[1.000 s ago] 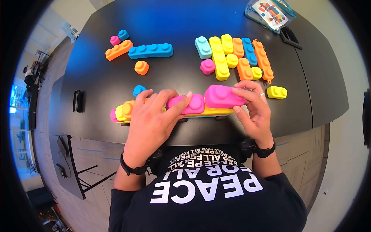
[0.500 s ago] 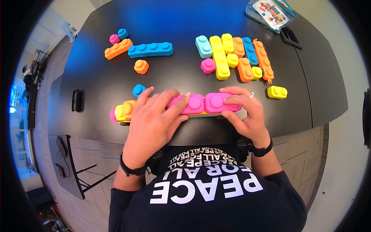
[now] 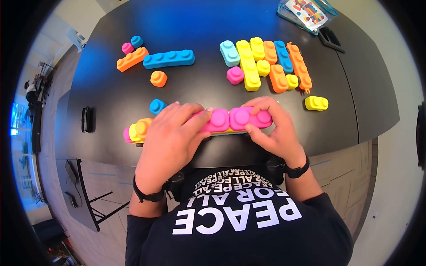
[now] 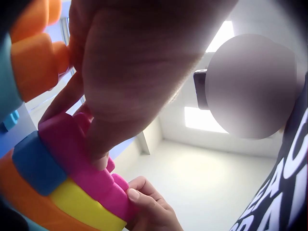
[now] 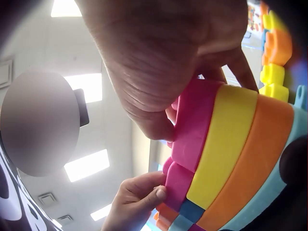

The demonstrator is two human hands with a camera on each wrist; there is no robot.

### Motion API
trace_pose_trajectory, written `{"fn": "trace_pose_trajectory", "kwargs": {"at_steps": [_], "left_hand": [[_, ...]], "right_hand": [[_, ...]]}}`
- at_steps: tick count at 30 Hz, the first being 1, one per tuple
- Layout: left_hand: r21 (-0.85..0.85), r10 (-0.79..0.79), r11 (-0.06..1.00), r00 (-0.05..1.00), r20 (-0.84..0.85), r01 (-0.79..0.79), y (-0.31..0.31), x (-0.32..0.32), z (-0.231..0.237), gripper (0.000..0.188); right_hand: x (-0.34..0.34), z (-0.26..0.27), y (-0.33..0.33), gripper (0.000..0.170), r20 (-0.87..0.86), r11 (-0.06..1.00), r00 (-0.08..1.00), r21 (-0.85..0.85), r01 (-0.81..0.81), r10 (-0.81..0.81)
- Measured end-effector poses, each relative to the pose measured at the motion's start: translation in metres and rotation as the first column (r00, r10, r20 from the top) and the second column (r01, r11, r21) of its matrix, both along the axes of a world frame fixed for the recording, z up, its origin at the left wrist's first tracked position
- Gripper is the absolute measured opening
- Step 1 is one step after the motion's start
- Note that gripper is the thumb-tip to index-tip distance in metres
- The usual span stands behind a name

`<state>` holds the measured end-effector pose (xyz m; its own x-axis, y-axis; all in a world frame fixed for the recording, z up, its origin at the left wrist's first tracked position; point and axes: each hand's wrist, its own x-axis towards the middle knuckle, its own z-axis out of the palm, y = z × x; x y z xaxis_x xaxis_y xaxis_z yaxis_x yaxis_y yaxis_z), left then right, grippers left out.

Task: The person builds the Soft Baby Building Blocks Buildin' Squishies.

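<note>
Two pink building blocks sit end to end on top of a long stacked block assembly. My left hand (image 3: 171, 135) grips the left pink block (image 3: 219, 119), thumb on the near side and fingers over the top and far side. With thumb and fingers, my right hand (image 3: 279, 133) holds the right pink block (image 3: 241, 117). Under the pink blocks the right wrist view shows a yellow block (image 5: 226, 134), an orange layer (image 5: 262, 144) and a light blue base (image 5: 287, 159). A blue block (image 4: 38, 161) lies beside the yellow one. The left hand hides part of the assembly.
Beyond the hands lie a long blue block (image 3: 169, 58), an orange block (image 3: 159, 79), a small blue block (image 3: 157, 106) and a yellow block (image 3: 316, 103). Several blocks, including a long yellow one (image 3: 248, 66), cluster at right. A clear bag (image 3: 306, 17) stands at the far edge.
The right hand has brought its pink block down and left, from tilted above the assembly to level beside the other pink block. The left hand has stayed on its block.
</note>
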<state>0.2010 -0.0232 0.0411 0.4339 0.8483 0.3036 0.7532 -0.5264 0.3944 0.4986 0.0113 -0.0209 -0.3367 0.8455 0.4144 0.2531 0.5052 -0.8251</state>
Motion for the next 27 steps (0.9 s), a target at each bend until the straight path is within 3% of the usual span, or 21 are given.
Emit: {"fn": "trace_pose_trajectory", "kwargs": {"at_steps": [4, 7, 13, 17, 27], "left_hand": [[-0.147, 0.016, 0.989, 0.999, -0.040, -0.022, 0.005, 0.010, 0.005, 0.062], [-0.045, -0.048, 0.998, 0.999, -0.013, 0.047, 0.010, 0.021, -0.003, 0.067], [-0.053, -0.006, 0.999, 0.986, -0.166, -0.003, 0.014, 0.033, -0.009, 0.055], [-0.047, 0.012, 0.999, 0.969, -0.248, -0.025, 0.013, 0.034, -0.009, 0.054], [-0.005, 0.002, 1.000, 0.983, -0.186, -0.003, 0.012, 0.022, -0.014, 0.051]], "right_hand": [[0.000, 0.008, 0.007, 0.042, 0.084, 0.996, 0.995, 0.063, -0.066, 0.061], [0.000, 0.004, 0.010, 0.057, 0.108, 0.989, 0.989, 0.102, -0.111, 0.100], [-0.004, 0.006, 0.007, 0.070, 0.199, 0.997, 0.980, 0.069, -0.042, 0.028], [-0.010, 0.006, 0.005, 0.069, 0.213, 0.996, 0.977, 0.090, -0.028, 0.008], [-0.022, -0.002, 0.005, 0.062, 0.175, 0.988, 0.985, 0.149, -0.033, 0.007]]}}
